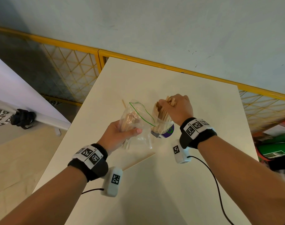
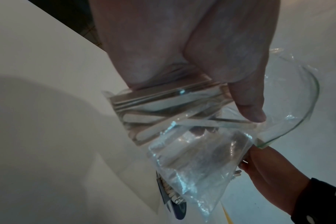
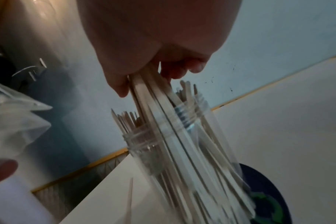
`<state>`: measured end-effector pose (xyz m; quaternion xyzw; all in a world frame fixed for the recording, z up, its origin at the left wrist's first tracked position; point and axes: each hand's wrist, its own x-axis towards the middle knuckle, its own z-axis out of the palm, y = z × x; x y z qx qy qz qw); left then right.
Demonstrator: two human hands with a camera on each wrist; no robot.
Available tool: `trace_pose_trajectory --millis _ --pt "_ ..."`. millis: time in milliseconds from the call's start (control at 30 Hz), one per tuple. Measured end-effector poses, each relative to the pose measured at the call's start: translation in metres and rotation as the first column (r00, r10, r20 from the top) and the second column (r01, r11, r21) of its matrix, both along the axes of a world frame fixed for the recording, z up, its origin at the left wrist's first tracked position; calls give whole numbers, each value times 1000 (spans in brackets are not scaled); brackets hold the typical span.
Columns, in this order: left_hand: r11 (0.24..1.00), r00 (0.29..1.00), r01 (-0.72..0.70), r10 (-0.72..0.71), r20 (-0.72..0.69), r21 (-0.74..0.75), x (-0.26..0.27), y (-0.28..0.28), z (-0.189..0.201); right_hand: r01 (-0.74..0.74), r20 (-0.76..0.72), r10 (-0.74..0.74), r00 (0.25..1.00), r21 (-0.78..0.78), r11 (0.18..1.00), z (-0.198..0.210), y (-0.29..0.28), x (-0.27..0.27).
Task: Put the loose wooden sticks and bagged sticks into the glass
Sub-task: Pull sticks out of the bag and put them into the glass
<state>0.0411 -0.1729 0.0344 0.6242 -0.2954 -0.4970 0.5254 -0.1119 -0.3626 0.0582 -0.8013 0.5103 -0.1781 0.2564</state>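
A clear glass jar (image 1: 162, 125) (image 3: 163, 136) stands on a round dark coaster (image 1: 168, 133), with several wooden sticks (image 1: 159, 112) (image 3: 182, 144) upright in it. My right hand (image 1: 175, 108) (image 3: 144, 72) pinches the tops of a bunch of these sticks above the jar's mouth. Just left of the jar, my left hand (image 1: 120, 135) (image 2: 192, 60) grips a clear zip bag (image 1: 135, 120) (image 2: 192, 151) with more sticks inside. The bag's green-lined mouth is open and leans toward the jar. One loose stick (image 1: 123, 103) lies on the table behind the bag.
The jar stands mid-way across a cream table (image 1: 154, 184). A thin flat wooden strip (image 1: 138, 162) lies on it near my left wrist. A yellow mesh fence (image 1: 77, 70) runs behind the table. A green object (image 1: 276, 150) lies off the right edge.
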Motion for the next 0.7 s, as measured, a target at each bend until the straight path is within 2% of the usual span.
trace_pose_trajectory --millis 100,233,267,333,400,433,500,567,633,700 --pt "1000 1000 -21 21 -3 -4 3 1 0 -44 87 53 995 -102 994 2 2 3" --pt "1000 1000 -23 23 -4 -5 2 3 7 -136 142 148 979 -93 986 -6 10 3" --pt "1000 1000 -20 20 -3 1 3 4 8 -161 117 178 977 -137 977 -7 11 3" --pt "1000 1000 -25 25 -4 12 4 6 9 -237 -34 235 971 -183 954 -8 13 4" --pt "999 999 -33 33 -1 27 5 10 10 -294 -180 269 946 -129 947 -8 13 6" --pt "999 999 -37 37 6 35 5 12 11 -291 -196 263 945 -133 947 -7 14 6" --pt "998 999 -48 48 12 35 7 19 12 -252 -126 226 966 -263 931 -2 23 3" --pt "997 997 -71 71 22 41 10 28 13 -238 28 270 963 -392 889 2 42 1" --pt "992 993 -112 110 38 50 13 39 13 -423 82 469 880 -317 849 -6 68 -1" --pt "986 988 -152 149 51 62 17 51 11 -667 -36 666 745 -48 744 -30 95 -4"
